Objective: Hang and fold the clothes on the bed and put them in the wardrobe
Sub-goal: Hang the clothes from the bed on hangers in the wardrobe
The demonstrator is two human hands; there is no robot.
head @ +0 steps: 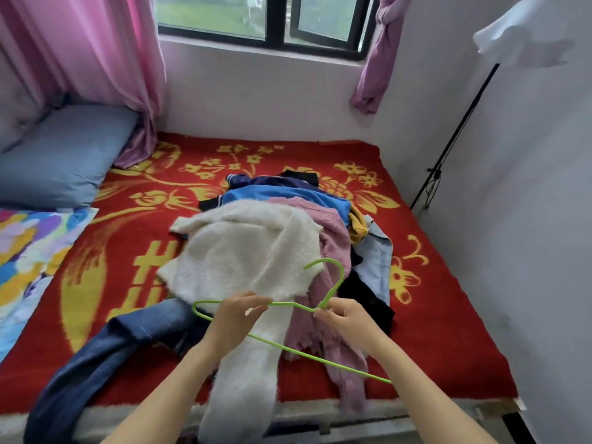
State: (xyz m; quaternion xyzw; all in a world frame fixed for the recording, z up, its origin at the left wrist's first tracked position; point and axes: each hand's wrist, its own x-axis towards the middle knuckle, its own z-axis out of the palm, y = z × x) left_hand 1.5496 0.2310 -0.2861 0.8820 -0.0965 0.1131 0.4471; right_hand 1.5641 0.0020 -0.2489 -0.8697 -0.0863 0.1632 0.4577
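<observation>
A heap of clothes lies in the middle of the red bed point(432, 315). On top is a fluffy white sweater point(243, 251), with a pink knit garment point(330, 248), a blue top point(282, 195) and pale denim point(378, 254) beneath and beside it. Dark blue jeans point(105, 357) trail off the front left edge. Above the heap I hold a green wire hanger point(333, 285). My left hand point(235, 318) pinches its upper bar. My right hand point(347, 318) grips the base of its hook. The wardrobe is out of view.
A blue pillow point(64, 155) and a colourful quilt point(28, 251) lie at the left. White walls close off the bed's far and right sides, with a window point(266, 17) and pink curtains point(83, 49) behind. A black stand point(448, 149) leans at the right wall.
</observation>
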